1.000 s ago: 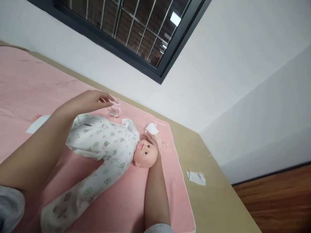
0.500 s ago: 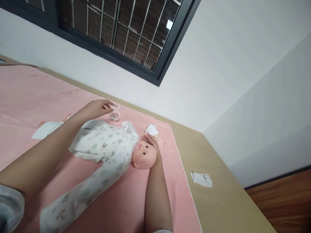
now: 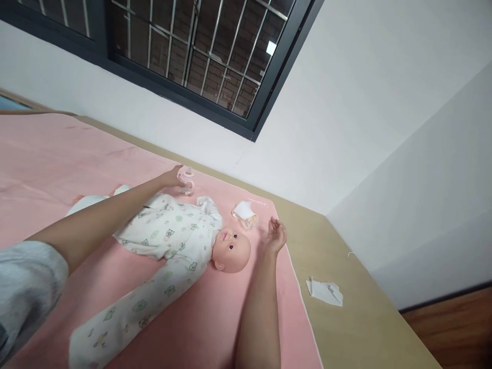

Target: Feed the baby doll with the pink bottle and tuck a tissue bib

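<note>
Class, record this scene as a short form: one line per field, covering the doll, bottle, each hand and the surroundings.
Doll: face up on the pink mat, in a printed white outfit
Bottle: upright on the mat, clear with pink parts
Left hand: at the bottle's side; firmness of grip unclear
Right hand: fingers curled, apart from the doll's head; contents unclear
Tissue: off the mat, on the tan surface
Background: white wall, dark-framed window

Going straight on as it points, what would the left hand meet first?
Likely the clear, rounded baby bottle with pink trim, immediately ahead of the left hand; whether they already touch is unclear.
</note>
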A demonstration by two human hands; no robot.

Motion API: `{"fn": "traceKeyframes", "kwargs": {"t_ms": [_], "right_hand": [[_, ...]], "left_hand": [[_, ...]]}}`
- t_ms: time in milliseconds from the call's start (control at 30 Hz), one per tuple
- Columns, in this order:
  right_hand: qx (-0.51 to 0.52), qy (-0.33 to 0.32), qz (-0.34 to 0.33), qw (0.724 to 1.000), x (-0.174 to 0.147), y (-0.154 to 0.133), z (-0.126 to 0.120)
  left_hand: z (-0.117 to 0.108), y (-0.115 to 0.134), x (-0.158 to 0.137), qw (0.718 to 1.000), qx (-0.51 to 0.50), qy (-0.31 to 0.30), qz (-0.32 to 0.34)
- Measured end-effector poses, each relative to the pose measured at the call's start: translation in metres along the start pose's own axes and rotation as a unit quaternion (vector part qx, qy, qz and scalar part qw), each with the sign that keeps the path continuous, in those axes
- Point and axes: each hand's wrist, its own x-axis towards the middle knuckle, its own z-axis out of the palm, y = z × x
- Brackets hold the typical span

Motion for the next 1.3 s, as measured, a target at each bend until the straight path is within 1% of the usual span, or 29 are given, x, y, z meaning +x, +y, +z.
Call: {"fn": "traceKeyframes", "kwargs": {"t_ms": [67,100,133,167,267,333,400,567,633,700,767,800,833,933,1000,1100,1133,1200,1300], "right_hand": [[-0.106,0.077,-0.045,0.99,0.003,0.0,-0.013],[-0.163,0.099,-0.057,0.98,0.004,0.001,-0.018],[-0.219,0.106,-0.059,0.968,0.003,0.003,-0.021],[-0.274,0.101,-0.05,0.955,0.003,0.005,-0.024],[-0.414,0.056,0.006,0.908,0.002,0.015,-0.025],[-0.459,0.033,0.039,0.887,0.001,0.022,-0.024],[-0.47,0.024,0.052,0.881,0.001,0.026,-0.024],[-0.46,0.037,0.065,0.885,0.002,0.023,-0.027],[-0.439,0.043,0.051,0.896,0.004,0.015,-0.024],[-0.4,0.048,0.02,0.915,0.006,0.004,-0.015],[-0.352,0.053,-0.006,0.934,0.008,-0.011,0.0],[-0.331,0.054,-0.009,0.942,0.008,-0.02,0.01],[-0.307,0.042,-0.011,0.951,0.006,-0.029,0.02],[-0.205,-0.051,0.002,0.978,-0.007,-0.06,0.057],[-0.133,-0.111,0.009,0.985,-0.023,-0.079,0.082],[-0.076,-0.19,0.044,0.978,-0.054,-0.1,0.113],[-0.066,-0.205,0.056,0.975,-0.063,-0.104,0.121],[-0.059,-0.222,0.073,0.97,-0.08,-0.11,0.133],[-0.07,-0.232,0.077,0.967,-0.097,-0.114,0.143]], "left_hand": [[0.005,0.004,0.008,1.0,-0.01,-0.002,0.008],[0.007,0.005,0.011,1.0,-0.014,-0.006,0.01],[0.01,0.006,0.014,1.0,-0.016,-0.007,0.011],[0.013,0.006,0.016,1.0,-0.015,-0.005,0.008],[0.02,0.004,0.02,1.0,-0.001,0.021,-0.016],[0.022,0.002,0.022,0.999,0.011,0.036,-0.03],[0.021,0.001,0.022,0.998,0.021,0.043,-0.033],[0.007,0.005,0.018,0.998,0.042,0.05,-0.017],[0.0,0.011,0.011,0.998,0.043,0.055,-0.001],[-0.005,0.021,0.0,0.997,0.028,0.067,0.034],[-0.009,0.037,-0.018,0.992,-0.002,0.08,0.093],[-0.011,0.046,-0.03,0.988,-0.018,0.082,0.127],[-0.012,0.056,-0.042,0.983,-0.032,0.08,0.16],[-0.012,0.087,-0.083,0.966,-0.055,0.073,0.24],[-0.01,0.105,-0.109,0.96,-0.055,0.06,0.268],[-0.005,0.123,-0.138,0.957,-0.03,0.047,0.285],[-0.003,0.126,-0.144,0.956,-0.015,0.046,0.288],[0.0,0.128,-0.151,0.955,0.016,0.045,0.291],[0.002,0.128,-0.154,0.955,0.044,0.05,0.288]]}}
